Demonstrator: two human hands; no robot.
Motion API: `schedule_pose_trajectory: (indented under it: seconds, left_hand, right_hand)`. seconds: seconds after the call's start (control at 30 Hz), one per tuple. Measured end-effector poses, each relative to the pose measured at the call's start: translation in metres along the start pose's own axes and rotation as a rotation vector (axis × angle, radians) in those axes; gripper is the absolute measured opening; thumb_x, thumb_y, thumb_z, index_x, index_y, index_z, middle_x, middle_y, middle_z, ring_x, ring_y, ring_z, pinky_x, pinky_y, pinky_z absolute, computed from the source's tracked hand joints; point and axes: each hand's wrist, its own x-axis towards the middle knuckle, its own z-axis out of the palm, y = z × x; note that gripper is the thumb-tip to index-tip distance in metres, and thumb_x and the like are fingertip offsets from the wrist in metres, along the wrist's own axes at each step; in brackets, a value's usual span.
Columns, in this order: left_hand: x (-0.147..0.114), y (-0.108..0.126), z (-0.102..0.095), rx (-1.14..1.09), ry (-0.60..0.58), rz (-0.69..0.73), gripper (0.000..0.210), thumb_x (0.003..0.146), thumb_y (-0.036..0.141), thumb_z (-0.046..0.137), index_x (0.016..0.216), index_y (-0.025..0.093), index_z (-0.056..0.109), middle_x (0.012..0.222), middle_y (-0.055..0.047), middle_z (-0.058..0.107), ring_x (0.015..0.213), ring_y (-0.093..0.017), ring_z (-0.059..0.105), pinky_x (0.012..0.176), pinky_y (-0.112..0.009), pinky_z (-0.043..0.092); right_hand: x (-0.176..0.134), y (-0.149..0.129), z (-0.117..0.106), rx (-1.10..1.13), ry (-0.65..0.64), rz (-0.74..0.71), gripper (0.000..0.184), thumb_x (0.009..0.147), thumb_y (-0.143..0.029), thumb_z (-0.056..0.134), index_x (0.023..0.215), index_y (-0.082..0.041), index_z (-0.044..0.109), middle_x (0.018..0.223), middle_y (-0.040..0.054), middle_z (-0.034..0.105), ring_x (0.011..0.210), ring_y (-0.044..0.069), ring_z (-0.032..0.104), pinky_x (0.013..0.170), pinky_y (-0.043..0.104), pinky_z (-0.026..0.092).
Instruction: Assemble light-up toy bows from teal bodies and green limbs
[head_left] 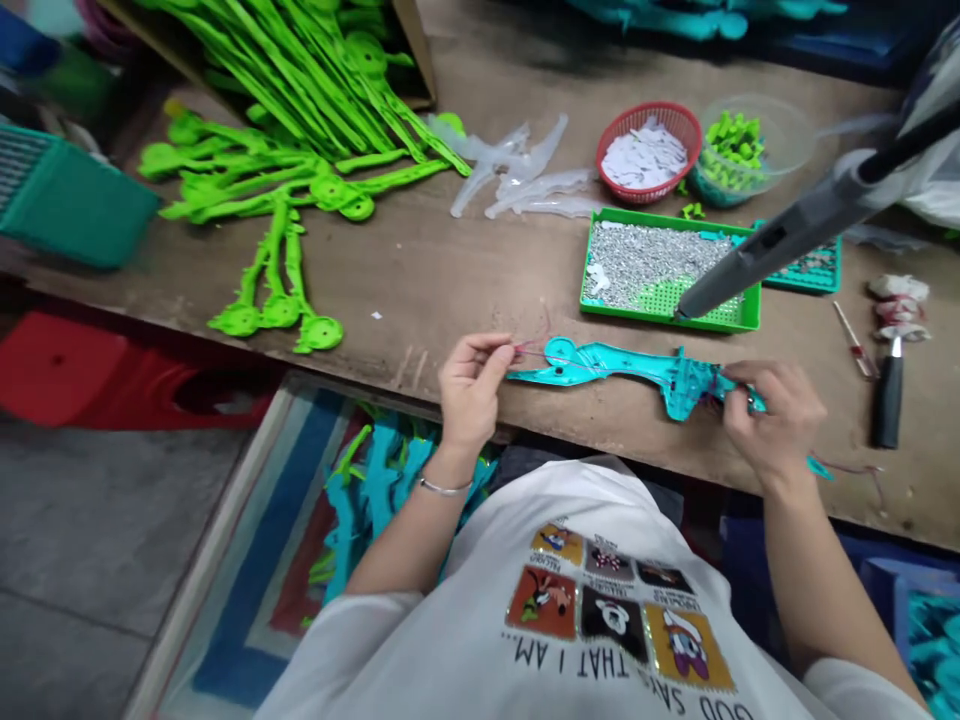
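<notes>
A long turquoise plastic part [630, 362], shaped like half of a toy bow with a round disc at its left end, lies along the front of the table. My left hand [472, 385] pinches a thin reddish string [529, 350] just beyond that disc. From there the string stretches right along the part towards its middle. At the part's right end, my right hand [772, 415] is closed around the narrow grip. What its fingertips press on is partly hidden.
A grey power screwdriver [780, 230] hangs above a green tray [592, 285] of small metal pieces. Behind are a red basket [604, 170] and a clear bowl [795, 150]. A black-handled tool [888, 400] lies right; green plastic parts [247, 180] are heaped left.
</notes>
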Motion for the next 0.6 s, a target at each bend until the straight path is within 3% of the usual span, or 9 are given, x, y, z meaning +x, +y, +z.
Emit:
schedule_pose_trajectory:
  seconds: [0.1,0.17,0.2,0.3,0.4,0.5,0.6]
  left_hand:
    - [-0.004,0.011,0.015,0.007,-0.087,0.058,0.021,0.092,0.041,0.077,0.102,0.024,0.073,0.091,-0.003,0.079,0.081,-0.016,0.077,0.078,-0.028,0.064]
    - [-0.007,0.017,0.021,0.077,-0.149,0.146,0.015,0.094,0.038,0.075,0.101,0.025,0.074,0.094,-0.004,0.08,0.086,-0.019,0.078,0.081,-0.033,0.065]
    - [-0.009,0.02,0.022,0.128,-0.174,0.219,0.012,0.095,0.035,0.074,0.102,0.025,0.074,0.096,-0.004,0.08,0.089,-0.02,0.078,0.083,-0.035,0.064]
    - [-0.013,0.021,0.022,0.282,-0.232,0.487,0.014,0.096,0.023,0.071,0.11,0.027,0.073,0.101,-0.003,0.08,0.096,-0.018,0.077,0.088,-0.034,0.062]
    - [-0.012,0.015,0.012,0.38,-0.306,0.598,0.03,0.097,0.022,0.069,0.126,0.025,0.067,0.112,-0.006,0.079,0.101,-0.018,0.076,0.09,-0.032,0.061]
    - [0.014,0.007,-0.022,0.586,-0.328,0.635,0.033,0.099,0.028,0.065,0.131,0.021,0.063,0.124,-0.01,0.075,0.115,-0.022,0.071,0.1,-0.039,0.057]
    - [0.074,0.004,-0.093,0.926,-0.033,0.555,0.026,0.102,0.02,0.052,0.124,0.015,0.065,0.124,-0.012,0.073,0.121,-0.026,0.063,0.109,-0.048,0.047]
  right_hand:
    - [0.021,-0.057,0.004,0.326,-0.079,-0.108,0.031,0.093,-0.024,0.065,0.122,-0.031,0.07,0.125,0.0076,0.076,0.122,0.031,0.069,0.112,0.056,0.051]
    - [0.033,-0.095,0.016,0.509,-0.271,-0.132,0.05,0.094,-0.033,0.069,0.143,-0.031,0.058,0.14,0.0081,0.07,0.131,0.03,0.065,0.118,0.056,0.046]
    - [0.037,-0.111,0.024,0.622,-0.357,-0.116,0.055,0.095,-0.037,0.069,0.148,-0.031,0.054,0.139,0.0077,0.071,0.128,0.029,0.067,0.114,0.053,0.05]
    - [0.042,-0.141,0.049,0.872,-0.482,0.059,0.043,0.098,-0.045,0.065,0.138,-0.03,0.063,0.111,0.0046,0.079,0.097,0.023,0.076,0.09,0.041,0.061]
    - [0.042,-0.144,0.059,0.895,-0.432,0.159,0.026,0.098,-0.047,0.065,0.111,-0.028,0.076,0.1,0.0034,0.08,0.086,0.021,0.075,0.081,0.036,0.06]
    - [0.048,-0.124,0.053,0.802,-0.349,0.123,0.022,0.097,-0.042,0.067,0.107,-0.027,0.08,0.106,0.0039,0.081,0.096,0.021,0.075,0.087,0.035,0.057]
    - [0.05,-0.09,0.042,0.667,-0.202,0.178,0.023,0.096,-0.04,0.068,0.11,-0.026,0.08,0.105,0.0042,0.081,0.092,0.021,0.074,0.083,0.034,0.056]
